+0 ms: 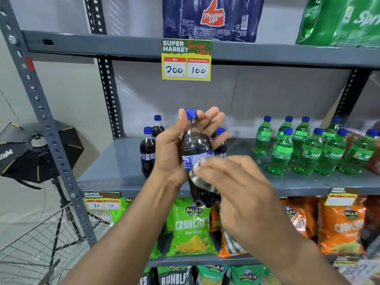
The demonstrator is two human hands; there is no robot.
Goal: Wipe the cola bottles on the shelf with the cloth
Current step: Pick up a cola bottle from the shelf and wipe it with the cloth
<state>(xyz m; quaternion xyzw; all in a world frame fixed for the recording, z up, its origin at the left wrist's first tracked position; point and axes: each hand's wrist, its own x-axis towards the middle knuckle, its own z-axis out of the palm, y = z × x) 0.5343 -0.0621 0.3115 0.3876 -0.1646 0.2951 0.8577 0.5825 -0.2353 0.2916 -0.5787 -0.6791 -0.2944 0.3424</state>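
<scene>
My left hand (171, 149) grips a small cola bottle (195, 140) with a blue cap, held upright in front of the middle shelf (115, 161). Pressed against the bottle's lower half is a grey-and-white striped cloth (202, 182), which my right hand (236, 188) holds. A loose end of the cloth hangs down under my right palm. Three more cola bottles stand on the shelf behind: one (147, 151) at the left, one (158, 126) further back, and one (221, 140) partly hidden by my left fingers.
Several green Sprite bottles (308, 149) stand on the same shelf to the right. Snack bags (191, 227) fill the shelf below. Large drink packs (211, 17) sit on the top shelf above a price tag (186, 59). A wire basket (41, 243) and a studio light (30, 149) are at the left.
</scene>
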